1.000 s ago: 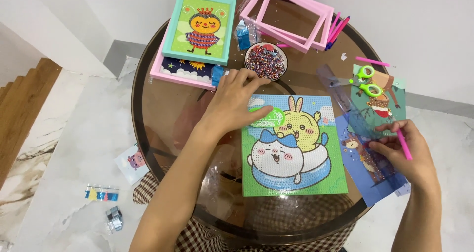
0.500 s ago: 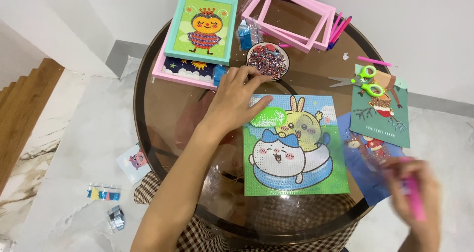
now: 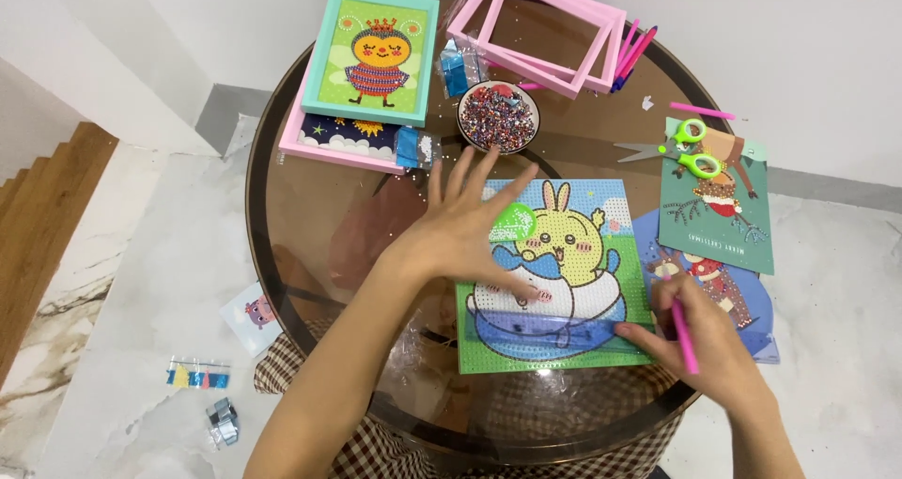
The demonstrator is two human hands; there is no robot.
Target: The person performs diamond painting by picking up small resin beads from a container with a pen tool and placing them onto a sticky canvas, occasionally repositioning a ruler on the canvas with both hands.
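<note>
Cartoon bead canvas (image 3: 554, 272) lies flat near the counter's (image 3: 310, 225) front edge, pinned by the left hand (image 3: 465, 230), fingers spread and holding nothing. The right hand (image 3: 700, 343), its grip closed around a pink pen (image 3: 683, 336), presses a translucent blue ruler (image 3: 554, 329) across the canvas's lower part, likely to keep both from sliding.

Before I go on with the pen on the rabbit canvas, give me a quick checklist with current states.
1. Rabbit canvas held flat by left hand: ok.
2. Pink pen gripped in right hand: ok.
3. Blue ruler lying across the canvas's lower part, right fingers on its end: ok.
4. Bead bowl upright, apart from the canvas: ok.
5. Pen tip loaded with a bead: cannot tell.
6. Scissors off the canvas: ok.
</note>
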